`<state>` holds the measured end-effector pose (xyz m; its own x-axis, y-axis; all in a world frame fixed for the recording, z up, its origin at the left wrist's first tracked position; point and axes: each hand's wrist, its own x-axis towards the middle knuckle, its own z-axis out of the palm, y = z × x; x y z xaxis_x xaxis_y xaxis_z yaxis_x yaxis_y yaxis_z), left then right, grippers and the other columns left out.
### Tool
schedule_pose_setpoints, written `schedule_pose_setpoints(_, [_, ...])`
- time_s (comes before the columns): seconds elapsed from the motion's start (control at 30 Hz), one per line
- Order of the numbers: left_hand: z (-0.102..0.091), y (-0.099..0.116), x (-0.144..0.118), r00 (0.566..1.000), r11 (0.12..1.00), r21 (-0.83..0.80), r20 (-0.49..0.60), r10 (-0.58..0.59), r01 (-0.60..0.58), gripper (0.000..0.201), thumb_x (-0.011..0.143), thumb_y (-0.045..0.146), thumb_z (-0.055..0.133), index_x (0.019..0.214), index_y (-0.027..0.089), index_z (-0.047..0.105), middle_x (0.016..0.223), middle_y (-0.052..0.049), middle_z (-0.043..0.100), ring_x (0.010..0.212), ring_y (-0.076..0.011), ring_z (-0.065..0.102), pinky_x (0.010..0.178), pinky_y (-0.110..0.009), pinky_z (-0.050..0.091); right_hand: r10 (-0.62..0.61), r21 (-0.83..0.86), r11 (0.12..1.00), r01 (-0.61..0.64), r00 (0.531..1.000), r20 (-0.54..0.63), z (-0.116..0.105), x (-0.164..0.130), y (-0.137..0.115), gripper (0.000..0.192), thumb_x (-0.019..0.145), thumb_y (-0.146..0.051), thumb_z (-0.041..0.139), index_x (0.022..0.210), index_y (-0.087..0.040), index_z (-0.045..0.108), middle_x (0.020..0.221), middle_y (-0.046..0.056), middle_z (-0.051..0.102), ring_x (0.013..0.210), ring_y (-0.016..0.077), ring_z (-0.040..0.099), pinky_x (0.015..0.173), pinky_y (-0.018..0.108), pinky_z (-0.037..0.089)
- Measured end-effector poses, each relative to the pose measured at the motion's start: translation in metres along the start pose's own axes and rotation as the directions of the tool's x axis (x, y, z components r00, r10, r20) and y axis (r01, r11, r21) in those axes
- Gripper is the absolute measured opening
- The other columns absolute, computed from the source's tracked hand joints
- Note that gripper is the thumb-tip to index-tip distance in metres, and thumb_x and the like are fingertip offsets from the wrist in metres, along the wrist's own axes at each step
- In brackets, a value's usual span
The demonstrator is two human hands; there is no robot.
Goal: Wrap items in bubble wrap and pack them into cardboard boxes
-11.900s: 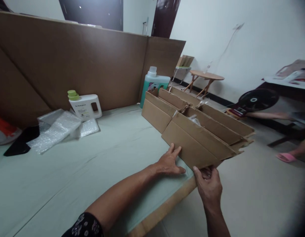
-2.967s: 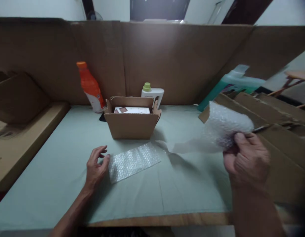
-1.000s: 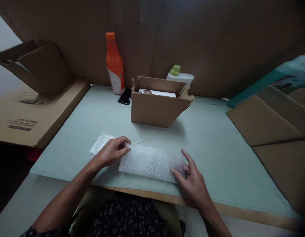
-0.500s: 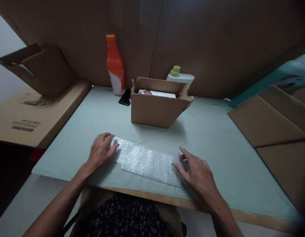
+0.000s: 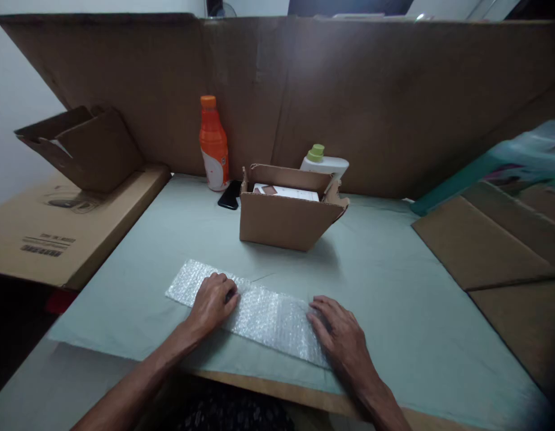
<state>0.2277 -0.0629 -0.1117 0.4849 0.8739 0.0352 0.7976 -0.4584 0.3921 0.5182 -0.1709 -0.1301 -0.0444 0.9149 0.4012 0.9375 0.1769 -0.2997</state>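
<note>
A long strip of clear bubble wrap (image 5: 263,317) lies flat near the table's front edge, slanting down to the right. Its right part looks doubled over. My left hand (image 5: 213,304) rests on the strip left of its middle, fingers bent and a gap showing between thumb and forefinger. Over the strip's right end lies my right hand (image 5: 342,332), thumb and forefinger apart and touching the wrap. Behind the strip stands an open cardboard box (image 5: 277,221) with a white printed box (image 5: 288,193) inside.
An orange bottle (image 5: 213,149) and a black phone (image 5: 229,196) are left of the box. A white bottle with a green cap (image 5: 324,161) stands behind it. Cardboard boxes flank the table: a flat one (image 5: 93,239) at left, another (image 5: 479,233) at right beside a teal bottle (image 5: 497,161).
My left hand has moved right along the strip, from its left end towards the middle, baring that end. My right hand has come down onto the right end. The view has tilted up.
</note>
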Motion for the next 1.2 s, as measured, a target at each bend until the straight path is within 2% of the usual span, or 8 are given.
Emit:
schedule_pose_setpoints(0.2, [-0.002, 0.000, 0.013, 0.997, 0.999, -0.036, -0.075, 0.001, -0.004, 0.009, 0.088, 0.025, 0.064, 0.093, 0.020, 0.069, 0.093, -0.007, 0.067, 0.094, -0.0263, 0.062, 0.085, -0.041, 0.047, -0.001, -0.061, 0.998, -0.003, 0.997, -0.076, -0.004, -0.004, 0.010, 0.032, 0.102, -0.043, 0.047, 0.107, -0.021, 0.070, 0.114, 0.010, 0.074, 0.100, 0.0264, 0.071, 0.081, 0.041, 0.051])
schedule_pose_setpoints(0.27, [-0.004, -0.005, 0.021, 0.988, 0.993, -0.114, -0.151, -0.039, 0.022, 0.024, 0.086, 0.030, 0.067, 0.108, 0.020, 0.067, 0.099, -0.008, 0.067, 0.098, -0.0271, 0.062, 0.088, -0.043, 0.049, 0.017, -0.066, 0.998, -0.023, 0.996, -0.093, -0.012, 0.006, 0.019, 0.037, 0.099, -0.049, 0.048, 0.112, -0.022, 0.068, 0.119, 0.012, 0.072, 0.106, 0.0298, 0.069, 0.083, 0.044, 0.051])
schedule_pose_setpoints(0.37, [-0.013, -0.013, 0.046, 0.946, 0.945, -0.326, -0.295, -0.134, 0.032, 0.057, 0.086, 0.036, 0.065, 0.139, 0.019, 0.050, 0.121, -0.013, 0.062, 0.109, -0.0281, 0.061, 0.094, -0.045, 0.050, 0.104, 0.031, 0.994, -0.101, 0.989, -0.107, -0.019, 0.046, 0.034, 0.046, 0.095, -0.053, 0.053, 0.126, -0.021, 0.062, 0.124, 0.014, 0.070, 0.109, 0.0309, 0.068, 0.086, 0.045, 0.052])
schedule_pose_setpoints(0.47, [-0.019, -0.010, 0.084, 0.921, 0.852, -0.522, -0.308, -0.238, 0.046, 0.078, 0.084, 0.037, 0.064, 0.152, 0.017, 0.031, 0.147, -0.020, 0.046, 0.127, -0.0328, 0.054, 0.098, -0.049, 0.050, 0.251, 0.231, 0.945, -0.231, 0.966, -0.060, -0.012, 0.104, 0.050, 0.066, 0.085, -0.056, 0.062, 0.137, -0.017, 0.053, 0.126, 0.018, 0.068, 0.104, 0.0307, 0.069, 0.081, 0.043, 0.054])
schedule_pose_setpoints(0.6, [-0.006, 0.015, 0.116, 0.947, 0.764, -0.644, -0.272, -0.169, -0.048, 0.087, 0.079, 0.026, 0.062, 0.156, 0.014, 0.024, 0.154, -0.020, 0.041, 0.141, -0.0349, 0.042, 0.115, -0.054, 0.038, 0.368, 0.466, 0.801, -0.376, 0.923, 0.114, 0.007, 0.155, 0.069, 0.072, 0.069, -0.060, 0.070, 0.123, -0.015, 0.059, 0.110, 0.017, 0.074, 0.081, 0.0266, 0.070, 0.064, 0.035, 0.054])
schedule_pose_setpoints(0.83, [0.028, 0.045, 0.090, 0.980, 0.751, -0.649, -0.199, -0.015, -0.120, 0.090, 0.079, 0.026, 0.062, 0.158, 0.013, 0.022, 0.161, -0.020, 0.033, 0.150, -0.0343, 0.030, 0.124, -0.052, 0.027, 0.568, 0.404, 0.742, -0.535, 0.822, 0.044, -0.001, 0.130, 0.095, 0.051, 0.063, -0.060, 0.073, 0.089, -0.018, 0.066, 0.082, 0.011, 0.076, 0.065, 0.0251, 0.068, 0.055, 0.032, 0.050])
schedule_pose_setpoints(0.97, [0.021, 0.030, 0.094, 0.977, 0.734, -0.667, -0.211, -0.026, -0.124, 0.090, 0.079, 0.028, 0.063, 0.158, 0.014, 0.022, 0.160, -0.020, 0.036, 0.148, -0.0347, 0.035, 0.122, -0.053, 0.030, 0.580, 0.387, 0.747, -0.540, 0.814, 0.014, 0.003, 0.134, 0.079, 0.051, 0.062, -0.063, 0.071, 0.086, -0.018, 0.065, 0.078, 0.010, 0.074, 0.059, 0.0233, 0.065, 0.053, 0.031, 0.048])
schedule_pose_setpoints(1.2, [-0.012, -0.013, 0.159, 0.960, 0.701, -0.696, -0.273, -0.056, -0.158, 0.092, 0.072, 0.021, 0.061, 0.157, 0.017, 0.026, 0.155, -0.017, 0.044, 0.141, -0.0347, 0.043, 0.117, -0.056, 0.036, 0.491, 0.399, 0.806, -0.438, 0.870, -0.038, 0.035, 0.186, 0.051, 0.043, 0.070, -0.052, 0.063, 0.096, -0.017, 0.065, 0.087, 0.011, 0.075, 0.074, 0.0262, 0.068, 0.067, 0.036, 0.052])
